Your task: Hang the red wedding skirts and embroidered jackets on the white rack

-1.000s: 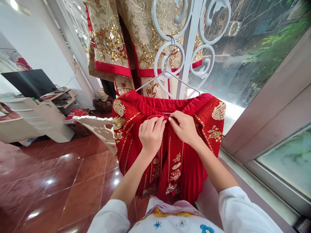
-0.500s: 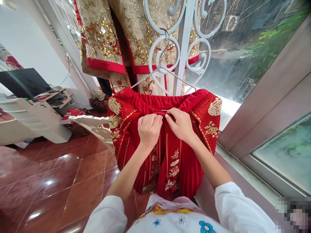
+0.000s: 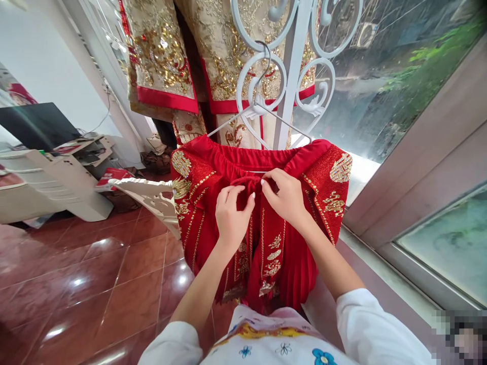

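A red skirt (image 3: 292,253) with gold embroidery and a gathered waistband hangs in front of me on a thin wire hanger (image 3: 283,121). Red drawstring cords (image 3: 246,180) are looped at the middle of the waistband's front edge. My left hand (image 3: 233,215) is just below the loop, thumb and fingers apart, with nothing between them. At the right end of the cords, my right hand (image 3: 283,197) has thumb and forefinger close together, seemingly pinching the drawstring; the pinched bit is mostly hidden.
The hanger's hook is on a white scrolled metal frame (image 3: 291,76). Beige sequined garments (image 3: 163,61) with red hems hang behind it. A window frame (image 3: 426,167) borders the right side. To the left stand a white carved panel (image 3: 148,195) and a desk (image 3: 68,187) with a dark monitor (image 3: 40,126).
My left hand has come off the drawstring and dropped slightly, its fingers spreading. The red loop now shows. My right hand stays at nearly the same place on the waistband.
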Motion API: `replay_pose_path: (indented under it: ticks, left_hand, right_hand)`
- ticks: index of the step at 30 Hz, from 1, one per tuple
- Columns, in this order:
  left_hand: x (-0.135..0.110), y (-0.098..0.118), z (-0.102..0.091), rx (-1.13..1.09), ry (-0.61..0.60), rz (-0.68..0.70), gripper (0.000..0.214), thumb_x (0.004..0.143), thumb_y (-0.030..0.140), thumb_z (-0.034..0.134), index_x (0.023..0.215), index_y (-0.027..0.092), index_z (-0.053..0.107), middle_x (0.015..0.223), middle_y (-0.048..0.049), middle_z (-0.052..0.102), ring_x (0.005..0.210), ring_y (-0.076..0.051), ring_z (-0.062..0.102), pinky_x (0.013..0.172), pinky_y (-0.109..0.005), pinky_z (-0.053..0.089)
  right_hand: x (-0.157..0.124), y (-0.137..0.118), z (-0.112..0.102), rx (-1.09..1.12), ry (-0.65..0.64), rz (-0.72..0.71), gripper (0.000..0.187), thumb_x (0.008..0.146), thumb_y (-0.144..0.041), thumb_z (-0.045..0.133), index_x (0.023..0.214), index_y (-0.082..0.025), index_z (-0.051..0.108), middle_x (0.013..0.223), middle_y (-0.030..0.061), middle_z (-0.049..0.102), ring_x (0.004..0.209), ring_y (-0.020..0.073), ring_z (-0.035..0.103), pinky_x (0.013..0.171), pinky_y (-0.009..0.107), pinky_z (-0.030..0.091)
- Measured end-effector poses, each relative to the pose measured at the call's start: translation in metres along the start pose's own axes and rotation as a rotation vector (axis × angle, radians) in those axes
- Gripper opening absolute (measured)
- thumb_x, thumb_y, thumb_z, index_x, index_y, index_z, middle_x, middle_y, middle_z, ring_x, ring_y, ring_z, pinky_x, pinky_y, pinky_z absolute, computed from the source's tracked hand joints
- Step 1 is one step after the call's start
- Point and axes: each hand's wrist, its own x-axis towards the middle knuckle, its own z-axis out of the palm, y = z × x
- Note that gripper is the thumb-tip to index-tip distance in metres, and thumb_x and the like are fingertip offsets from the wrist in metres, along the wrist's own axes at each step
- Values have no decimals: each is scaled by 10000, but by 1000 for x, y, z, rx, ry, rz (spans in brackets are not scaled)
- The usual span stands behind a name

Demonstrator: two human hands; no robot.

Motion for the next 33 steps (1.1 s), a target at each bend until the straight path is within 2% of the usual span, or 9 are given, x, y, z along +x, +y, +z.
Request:
replay_pose_path:
  ticks: [5, 9, 13, 16, 20, 23, 26, 29, 33]
  left_hand:
    - [15, 0, 6, -155, -160, -91, 173, 883, 265, 458, 760, 170, 535, 762, -26, 565, 712, -127, 531, 675, -250, 437]
    - [4, 0, 4, -520, -346, -321, 345, 900, 348, 406, 603, 181, 350, 536, 48, 334, 466, -71, 336, 458, -197, 302]
    - [-16, -11, -12, -830, -453, -536, 432, 865, 476, 438, 580, 198, 270, 478, 77, 220, 395, -55, 214, 380, -191, 184]
    - [-33, -21, -31, -830, -597, -579, 439, 872, 482, 425, 574, 198, 272, 470, 77, 221, 398, -57, 217, 384, -196, 190]
    - [-42, -20, -44, -455, -734, -304, 414, 901, 410, 388, 561, 181, 330, 497, 42, 340, 457, -83, 319, 450, -222, 284]
    - [-19, -8, -40, -144, -491, 74, 238, 850, 372, 495, 731, 173, 550, 749, -43, 599, 719, -167, 539, 695, -307, 436]
    - [18, 0, -29, 40, -263, 292, 285, 801, 322, 565, 1046, 178, 589, 1170, -119, 586, 1116, -270, 490, 1001, -449, 318]
    - [41, -1, -27, -43, -411, 413, 171, 791, 223, 551, 950, 213, 611, 1174, -69, 597, 1179, -247, 461, 1084, -491, 196]
    - [44, -13, -48, -383, -553, 401, 129, 710, 276, 627, 827, 224, 614, 1061, -70, 631, 1102, -240, 507, 1012, -457, 342]
  right_hand:
    - [0, 1, 2, -19, -7, -17, 137, 862, -223, 453, 825, -177, 577, 819, 33, 635, 698, 146, 560, 630, 254, 385]
    - [2, 3, 4, 1, -27, -47, 137, 866, -205, 446, 825, -183, 575, 826, 39, 632, 720, 149, 564, 631, 251, 388]
    - [6, 14, -2, 63, -38, -84, 130, 859, -206, 462, 793, -173, 568, 779, 39, 620, 699, 147, 557, 650, 252, 399]
    - [7, 22, -15, 92, -71, -87, 138, 861, -222, 473, 760, -172, 552, 709, 23, 595, 646, 137, 536, 625, 248, 393]
    - [0, 15, -31, 40, -180, -139, 185, 903, -244, 414, 858, -167, 576, 801, 47, 610, 717, 143, 550, 650, 252, 403]
    - [-8, 5, -40, -63, -232, -136, 204, 875, -305, 481, 938, -156, 606, 876, 71, 595, 740, 157, 553, 649, 271, 419]
    - [-15, 3, -50, 7, -285, -155, 185, 841, -303, 528, 875, -163, 643, 911, 71, 559, 722, 146, 539, 624, 274, 427]
    - [-20, 18, -60, 346, -320, -147, 200, 837, -327, 541, 778, -185, 669, 882, 51, 560, 746, 139, 549, 661, 283, 447]
    - [-18, 34, -69, 759, -350, -81, 371, 797, -531, 537, 734, -199, 689, 791, 41, 574, 672, 136, 553, 604, 291, 447]
